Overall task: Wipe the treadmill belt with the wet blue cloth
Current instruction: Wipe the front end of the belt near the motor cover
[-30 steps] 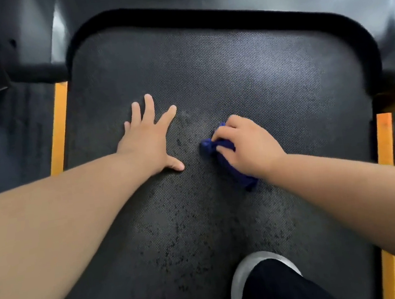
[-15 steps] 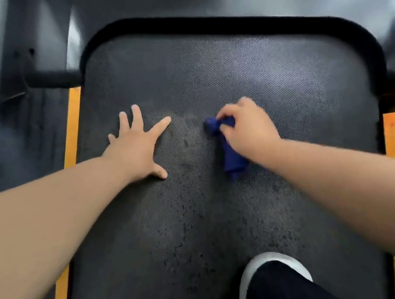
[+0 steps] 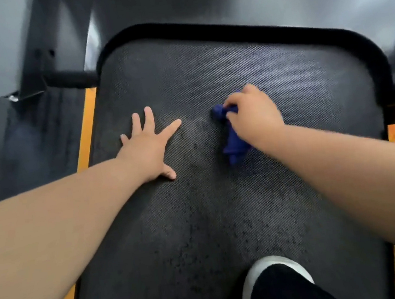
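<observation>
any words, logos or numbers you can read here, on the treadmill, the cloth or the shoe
None: no word, label, brand, number or sign can be read in this view.
Treadmill belt: dotted texture and dark specks only.
Blue cloth, gripped by the right hand: no tag shows.
Shoe and yellow side strip: no print visible.
</observation>
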`<state>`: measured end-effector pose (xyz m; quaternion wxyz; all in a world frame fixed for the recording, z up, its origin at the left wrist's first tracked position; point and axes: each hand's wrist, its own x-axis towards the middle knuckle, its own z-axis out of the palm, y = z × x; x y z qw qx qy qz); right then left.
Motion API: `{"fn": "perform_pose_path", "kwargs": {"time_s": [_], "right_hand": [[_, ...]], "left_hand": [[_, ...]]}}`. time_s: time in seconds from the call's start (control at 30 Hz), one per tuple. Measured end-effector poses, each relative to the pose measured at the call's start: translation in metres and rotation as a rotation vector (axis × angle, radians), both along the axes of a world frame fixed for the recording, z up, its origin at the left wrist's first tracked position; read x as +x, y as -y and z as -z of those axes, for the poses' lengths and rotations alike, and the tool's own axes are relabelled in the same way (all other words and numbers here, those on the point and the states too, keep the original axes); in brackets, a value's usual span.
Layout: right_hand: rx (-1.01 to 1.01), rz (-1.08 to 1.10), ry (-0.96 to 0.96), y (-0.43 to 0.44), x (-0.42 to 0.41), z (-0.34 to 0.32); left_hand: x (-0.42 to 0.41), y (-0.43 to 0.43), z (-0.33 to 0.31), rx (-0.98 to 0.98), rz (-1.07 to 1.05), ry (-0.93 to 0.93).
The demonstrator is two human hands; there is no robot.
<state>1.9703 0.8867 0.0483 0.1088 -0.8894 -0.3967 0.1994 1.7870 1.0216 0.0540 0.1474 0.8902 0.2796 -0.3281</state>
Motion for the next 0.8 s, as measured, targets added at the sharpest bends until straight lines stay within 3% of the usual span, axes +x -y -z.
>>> {"fn": "perform_pose_path", "kwargs": {"time_s": [0.07,0.13,0.2,0.27,0.53,0.7,0.8], "right_hand": [[-0.057,0.002,0.067,-0.008,0.007,-0.001],[-0.086,-0.146,0.059,0.005,-0.021,-0.001],[-0.076,-0.314,-0.037,0.03,-0.066,0.0],[-0.065,-0.347,-0.15,0.043,-0.079,0.001],[0.292,0.108,-0.419,0.028,-0.029,-0.021],[0.111,0.115,-0.12,0.06,-0.006,-0.01],[0.021,0.074,-0.096,0.076,-0.003,0.0]], "left_hand": [[-0.001,0.001,0.001,-0.002,-0.003,-0.003],[0.0,0.003,0.002,0.002,0.001,-0.009],[0.002,0.001,0.001,-0.007,-0.006,-0.006],[0.003,-0.001,0.0,-0.022,-0.025,0.004],[0.011,0.006,-0.011,-0.004,-0.081,-0.035],[0.057,0.066,-0.014,0.006,-0.028,0.45],[0.06,0.079,0.014,0.049,0.111,0.461]]}}
